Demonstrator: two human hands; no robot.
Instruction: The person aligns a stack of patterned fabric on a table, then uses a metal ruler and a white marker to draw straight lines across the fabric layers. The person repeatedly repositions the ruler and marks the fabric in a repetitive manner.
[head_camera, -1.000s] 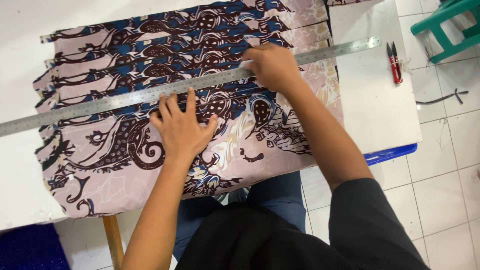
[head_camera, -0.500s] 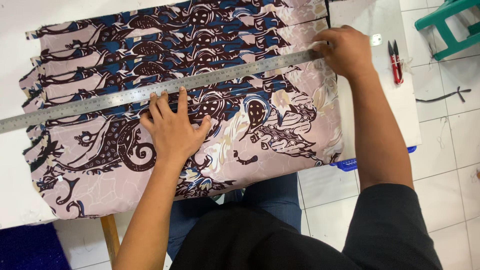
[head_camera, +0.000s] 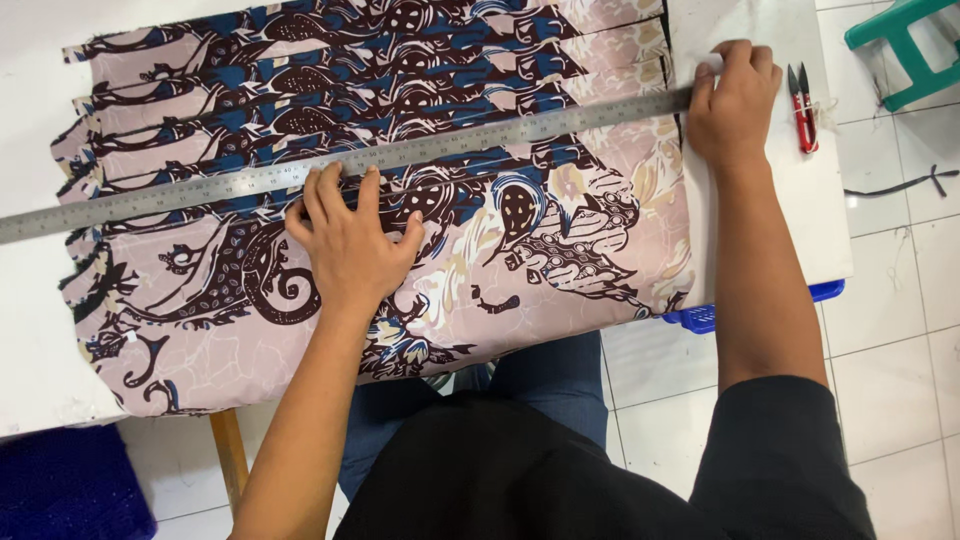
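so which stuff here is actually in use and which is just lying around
In use: patterned cloth, steel ruler, left hand, right hand.

Lying about: red snips, green stool, blue crate.

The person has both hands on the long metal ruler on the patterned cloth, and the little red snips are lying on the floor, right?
Not quite. The red snips lie on the white table, beside the right hand, not on the floor. The head view shows it. The rest holds: the left hand and right hand are on the metal ruler across the patterned cloth.
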